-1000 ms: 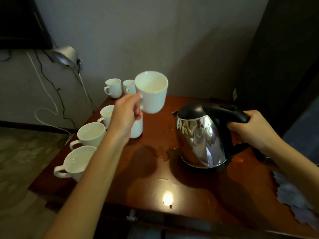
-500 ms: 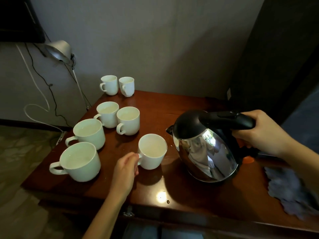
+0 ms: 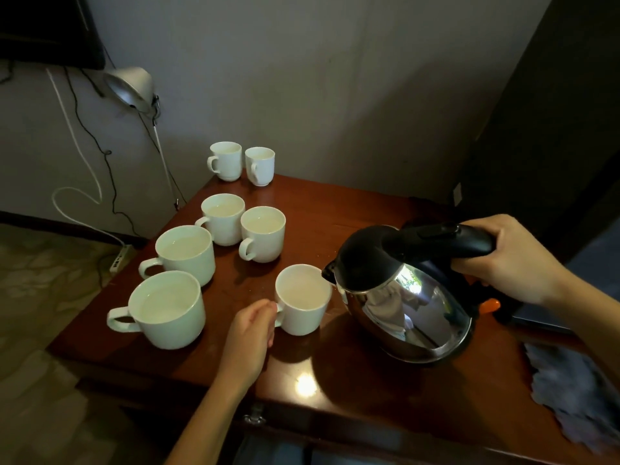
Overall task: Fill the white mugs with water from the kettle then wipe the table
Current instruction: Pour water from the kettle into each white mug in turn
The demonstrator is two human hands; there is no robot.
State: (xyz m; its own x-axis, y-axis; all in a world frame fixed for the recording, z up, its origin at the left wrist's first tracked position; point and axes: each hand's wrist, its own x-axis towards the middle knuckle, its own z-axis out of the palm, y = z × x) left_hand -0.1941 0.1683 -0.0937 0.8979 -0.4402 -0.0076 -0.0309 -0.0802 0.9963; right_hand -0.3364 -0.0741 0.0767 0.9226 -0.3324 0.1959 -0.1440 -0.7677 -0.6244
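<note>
A white mug (image 3: 303, 300) stands on the dark wooden table (image 3: 369, 391), and my left hand (image 3: 250, 340) holds its handle. My right hand (image 3: 510, 260) grips the black handle of the steel kettle (image 3: 402, 297), which is lifted and tilted left so its spout hangs at the mug's rim. Several more white mugs stand to the left: a large one (image 3: 167, 310) at the front, another (image 3: 184, 253) behind it, a pair (image 3: 245, 226) in the middle, and two small ones (image 3: 241, 162) by the wall.
A grey-blue cloth (image 3: 573, 394) lies at the table's right front edge. A metal lamp (image 3: 131, 87) and cables hang on the wall to the left, with a power strip (image 3: 119, 260) on the floor. The table's left edge runs close beside the large mugs.
My left hand has brought the raised mug down onto the table beside the kettle. My right hand has lifted the kettle and tipped its spout to the mug's rim.
</note>
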